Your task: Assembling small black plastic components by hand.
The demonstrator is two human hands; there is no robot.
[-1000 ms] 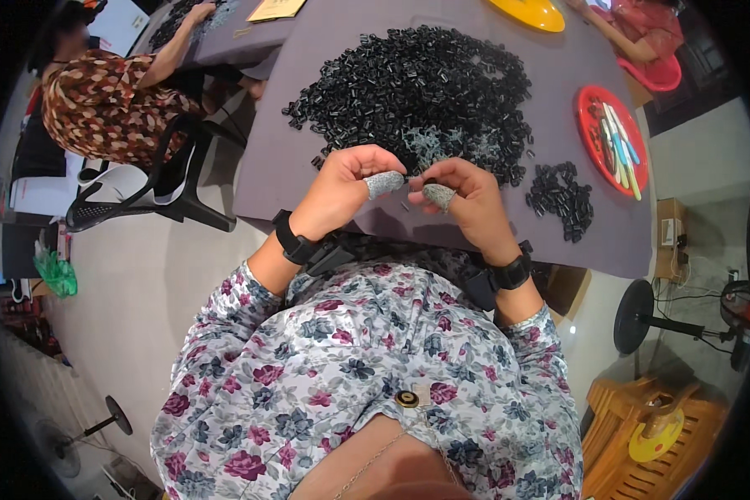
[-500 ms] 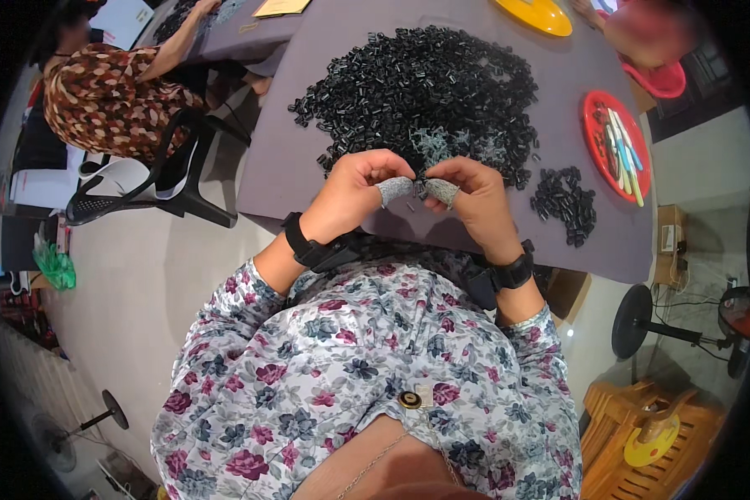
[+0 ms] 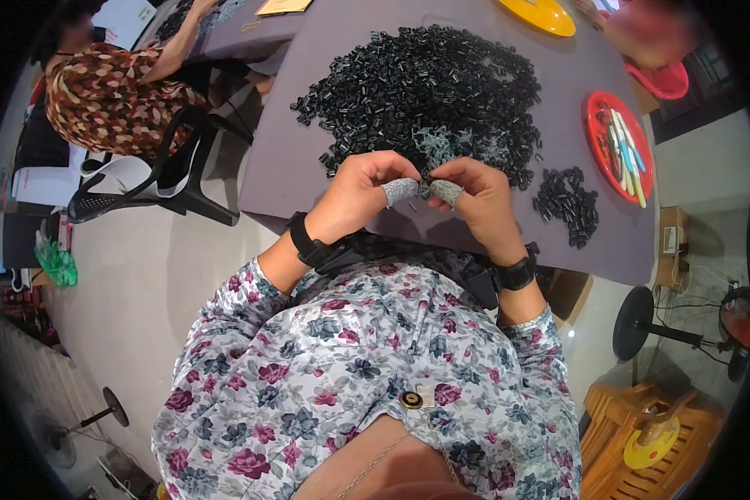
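My left hand [image 3: 368,185] and my right hand [image 3: 477,198] meet over the near edge of the table, thumbs and fingers pinched together. Grey knit covers wrap both thumbs. Between the fingertips is a small dark piece [image 3: 425,185], mostly hidden, so its exact shape cannot be made out. Just beyond my hands spreads a large heap of small black plastic pieces [image 3: 417,92]. Thin grey-blue bits [image 3: 450,146] lie on the near side of that heap. To the right of my right hand sits a smaller pile of black pieces [image 3: 565,207].
A red tray [image 3: 592,108] with several knives lies at the right, and a yellow plate [image 3: 542,15] at the far edge. One person [image 3: 112,100] sits at the left by a black chair [image 3: 200,196]; another [image 3: 648,33] is at the far right. A fan [image 3: 633,323] stands at the right.
My hands stay pinched together at nearly the same place, with slight finger movement. The whole view has shifted a little.
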